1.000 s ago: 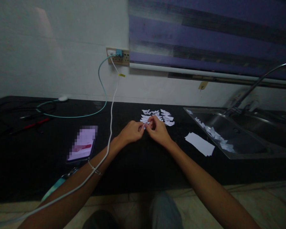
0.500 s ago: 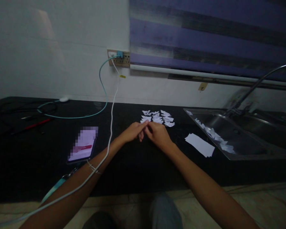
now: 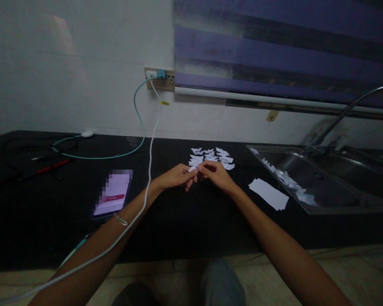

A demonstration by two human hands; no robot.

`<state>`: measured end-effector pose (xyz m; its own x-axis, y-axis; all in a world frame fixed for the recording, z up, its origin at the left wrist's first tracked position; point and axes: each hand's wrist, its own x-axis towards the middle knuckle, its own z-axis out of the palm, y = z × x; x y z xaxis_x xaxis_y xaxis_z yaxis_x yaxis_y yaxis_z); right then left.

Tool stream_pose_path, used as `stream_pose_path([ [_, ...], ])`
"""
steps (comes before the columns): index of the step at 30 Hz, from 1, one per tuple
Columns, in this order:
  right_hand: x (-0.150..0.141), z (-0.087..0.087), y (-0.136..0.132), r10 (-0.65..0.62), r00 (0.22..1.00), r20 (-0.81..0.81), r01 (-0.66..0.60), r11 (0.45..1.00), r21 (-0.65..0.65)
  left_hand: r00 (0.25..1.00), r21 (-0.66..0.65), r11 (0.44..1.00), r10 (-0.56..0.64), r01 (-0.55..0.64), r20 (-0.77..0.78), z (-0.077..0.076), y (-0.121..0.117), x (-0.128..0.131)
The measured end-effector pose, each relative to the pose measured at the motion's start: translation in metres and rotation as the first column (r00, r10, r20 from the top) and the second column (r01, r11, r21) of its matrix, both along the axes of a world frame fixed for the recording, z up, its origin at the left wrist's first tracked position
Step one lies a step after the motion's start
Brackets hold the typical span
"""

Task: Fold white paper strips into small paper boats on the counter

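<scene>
Paper (image 3: 192, 169), hidden just before, now peeks out, pinched between fingers of left hand (image 3: 178, 175) and right hand (image 3: 217, 173), so both seem still busy.

A small white folded paper (image 3: 192, 168) — partly covered — is held by left hand (image 3: 178, 175) and right hand (image 3: 219, 174).

phone (image 3: 113, 194) on blk counter (image 3: 191, 229), wht cable (image 3: 150, 170), teal cable (image 3: 98, 158), purp. blind (image 3: 274, 51), SS sink (image 3: 335, 187)

Held paper (image 3: 192, 169): white. Folded papers (image 3: 226, 160): white. Paper stack (image 3: 268, 194): white. Counter (image 3: 191, 225): black. Blind (image 3: 284, 46): purple, banded dark and pale. Looped cable (image 3: 135, 98): teal. Long cable (image 3: 150, 161): white; tag (image 3: 165, 103) is yellow. Phone screen (image 3: 118, 182): lilac, red patch.
</scene>
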<state>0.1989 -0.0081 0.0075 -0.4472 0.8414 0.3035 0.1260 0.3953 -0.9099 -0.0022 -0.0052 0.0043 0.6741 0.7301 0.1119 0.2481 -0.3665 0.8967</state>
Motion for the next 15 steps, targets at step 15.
stream_pose_path([
  [15,0.0033,-0.0078,0.0045,0.143,0.989,-0.037,-0.148,0.964,-0.220,0.992,-0.132,0.984,-0.112,0.118,0.049,0.0039,-0.0083,-0.0056],
])
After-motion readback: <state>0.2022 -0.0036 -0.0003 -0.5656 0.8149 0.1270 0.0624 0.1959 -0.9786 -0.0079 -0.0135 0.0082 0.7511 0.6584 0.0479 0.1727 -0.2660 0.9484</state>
